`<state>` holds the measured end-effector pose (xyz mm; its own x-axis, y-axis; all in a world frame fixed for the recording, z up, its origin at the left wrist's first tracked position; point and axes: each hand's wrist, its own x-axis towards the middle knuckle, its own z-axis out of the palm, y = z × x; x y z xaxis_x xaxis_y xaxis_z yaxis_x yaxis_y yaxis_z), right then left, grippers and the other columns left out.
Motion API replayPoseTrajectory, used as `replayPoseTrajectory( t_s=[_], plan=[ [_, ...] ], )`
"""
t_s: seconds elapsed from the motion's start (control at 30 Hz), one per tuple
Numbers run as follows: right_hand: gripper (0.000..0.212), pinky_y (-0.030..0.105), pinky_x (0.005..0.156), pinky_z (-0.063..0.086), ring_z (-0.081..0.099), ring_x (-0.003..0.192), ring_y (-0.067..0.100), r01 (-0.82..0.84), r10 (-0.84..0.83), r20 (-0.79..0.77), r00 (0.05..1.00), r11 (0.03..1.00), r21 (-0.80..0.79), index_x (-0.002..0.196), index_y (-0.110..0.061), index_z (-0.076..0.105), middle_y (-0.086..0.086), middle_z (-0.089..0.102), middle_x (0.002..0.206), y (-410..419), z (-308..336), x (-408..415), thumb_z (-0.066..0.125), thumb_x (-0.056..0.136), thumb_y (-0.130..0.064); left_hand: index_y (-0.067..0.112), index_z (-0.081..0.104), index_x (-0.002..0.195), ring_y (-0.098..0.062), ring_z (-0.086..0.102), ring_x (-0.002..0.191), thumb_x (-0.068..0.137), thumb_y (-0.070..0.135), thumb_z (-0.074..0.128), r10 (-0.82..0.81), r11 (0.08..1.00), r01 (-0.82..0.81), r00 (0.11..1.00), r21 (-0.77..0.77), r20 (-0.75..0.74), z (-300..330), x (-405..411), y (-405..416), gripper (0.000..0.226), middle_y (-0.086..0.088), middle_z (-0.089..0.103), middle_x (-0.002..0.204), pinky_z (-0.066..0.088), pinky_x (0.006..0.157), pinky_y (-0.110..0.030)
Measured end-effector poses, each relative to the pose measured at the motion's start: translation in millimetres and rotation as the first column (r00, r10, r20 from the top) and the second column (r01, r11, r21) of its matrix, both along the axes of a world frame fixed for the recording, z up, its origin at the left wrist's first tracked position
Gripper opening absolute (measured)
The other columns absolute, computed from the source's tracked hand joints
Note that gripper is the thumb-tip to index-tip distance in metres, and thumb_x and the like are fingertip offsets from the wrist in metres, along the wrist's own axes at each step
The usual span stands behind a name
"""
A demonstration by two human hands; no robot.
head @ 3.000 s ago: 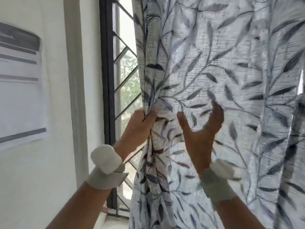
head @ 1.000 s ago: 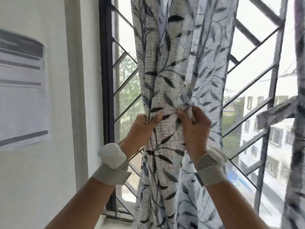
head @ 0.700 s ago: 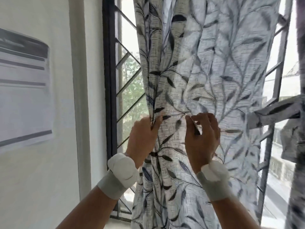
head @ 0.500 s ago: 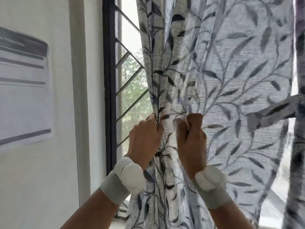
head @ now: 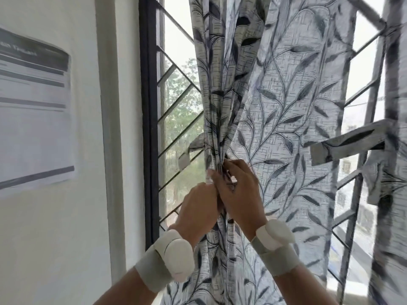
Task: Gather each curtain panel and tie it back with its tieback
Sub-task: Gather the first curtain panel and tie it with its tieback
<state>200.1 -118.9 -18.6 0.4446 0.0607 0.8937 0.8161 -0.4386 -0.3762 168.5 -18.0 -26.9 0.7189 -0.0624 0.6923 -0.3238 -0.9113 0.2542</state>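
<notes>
Curtain panel [head: 286,111]: leaf-printed cloth hanging before the barred window, pinched into tight pleats at its left side where your hands meet; the right part hangs spread out.
Your left hand [head: 198,208]: grip closed around the bunched pleats, just below the gather.
Your right hand [head: 239,192]: pressed against your left, grip narrow, fingertips [head: 226,164] pinching the folds at the gather.
Tieback [head: 350,143]: a strip of the same print sticks out level to the right, well apart from your hands; its far end is blurred.
Window grille [head: 176,80]: dark bars behind the cloth.
Wall sheet [head: 33,115]: paper at left, unreadable.
Wristbands [head: 169,258]: pale, on both wrists.
</notes>
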Motion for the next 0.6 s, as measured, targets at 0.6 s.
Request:
replayPoseTrajectory(
  t_s=[0.6],
  plan=[
    [0.053, 0.041, 0.103, 0.042, 0.036, 0.131, 0.016, 0.095, -0.118, 0.066, 0.991, 0.956, 0.279, 0.119, -0.020, 0.064, 0.002, 0.042, 0.140, -44, 1, 32, 0.067, 0.078, -0.054, 0.018, 0.060, 0.073, -0.011, 0.055, 0.054, 0.094, 0.042, 0.051, -0.235, 0.770, 0.238, 0.968, -0.592, 0.083, 65, 40, -5, 0.033, 0.003, 0.059, 0.061, 0.042, 0.048, -0.018]
  ],
)
